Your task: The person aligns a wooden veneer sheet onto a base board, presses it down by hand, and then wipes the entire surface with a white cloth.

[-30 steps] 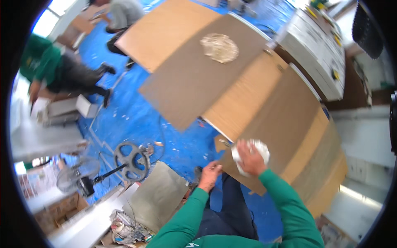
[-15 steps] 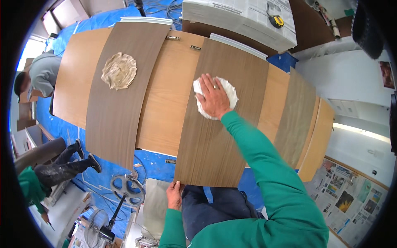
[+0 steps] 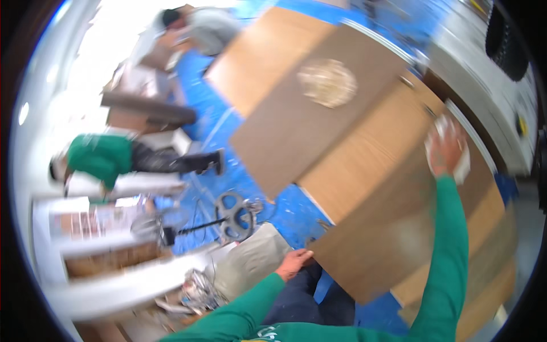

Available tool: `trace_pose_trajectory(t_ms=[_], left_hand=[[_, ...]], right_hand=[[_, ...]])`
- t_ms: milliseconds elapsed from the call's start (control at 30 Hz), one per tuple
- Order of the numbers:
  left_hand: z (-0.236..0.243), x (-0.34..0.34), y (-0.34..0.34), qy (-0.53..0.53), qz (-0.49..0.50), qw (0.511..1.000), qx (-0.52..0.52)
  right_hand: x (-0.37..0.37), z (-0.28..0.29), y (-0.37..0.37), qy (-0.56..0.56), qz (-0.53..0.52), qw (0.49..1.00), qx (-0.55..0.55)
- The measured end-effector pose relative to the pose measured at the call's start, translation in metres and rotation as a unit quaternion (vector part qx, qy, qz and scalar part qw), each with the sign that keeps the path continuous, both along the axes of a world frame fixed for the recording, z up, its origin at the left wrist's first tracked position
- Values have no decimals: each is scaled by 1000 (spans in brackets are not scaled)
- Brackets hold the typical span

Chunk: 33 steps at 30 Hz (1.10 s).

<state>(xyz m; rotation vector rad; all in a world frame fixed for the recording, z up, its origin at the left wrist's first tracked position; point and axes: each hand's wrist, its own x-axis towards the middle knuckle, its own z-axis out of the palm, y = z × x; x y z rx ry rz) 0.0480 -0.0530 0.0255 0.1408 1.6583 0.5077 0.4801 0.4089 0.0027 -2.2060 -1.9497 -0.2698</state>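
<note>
A brown wood-grain panel (image 3: 387,222) lies at a slant before me across lighter boards. At its near left corner my left hand (image 3: 295,264) is closed on the edge. My right hand (image 3: 446,147) reaches to the panel's far part and lies, fingers stretched, over a white cloth (image 3: 464,162). That cloth shows on both sides of the hand, and motion blurs the fingers. On a second brown panel (image 3: 285,134), farther left, rests a crumpled beige cloth (image 3: 327,84), touched by neither hand. A pale wood board (image 3: 364,154) shows between the two panels.
Blue sheeting (image 3: 273,199) covers the floor. A fan with a grey stand (image 3: 231,216) is at the left. One person in green (image 3: 102,159) and another in grey (image 3: 211,29) are farther left. A large covered block (image 3: 484,74) stands at the far right.
My view has swung left, so the panels appear farther right and tilted. My right hand and the white cloth have moved toward the panel's far end. The left hand stays at the near corner.
</note>
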Motion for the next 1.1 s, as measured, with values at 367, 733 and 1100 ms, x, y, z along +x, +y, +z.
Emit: trace_pose_trajectory(t_ms=[367,733,1100], left_hand=[[-28,-5,-3,-84,-52,994,52],[31,71,72,346,-353,742,453],[0,168,172,355,-588,596,417]], right_hand=[[-230,27,-372,59,264,957,-103],[-87,18,-416,26,87,989,-115],[26,19,-256,133,-64,983,-106]])
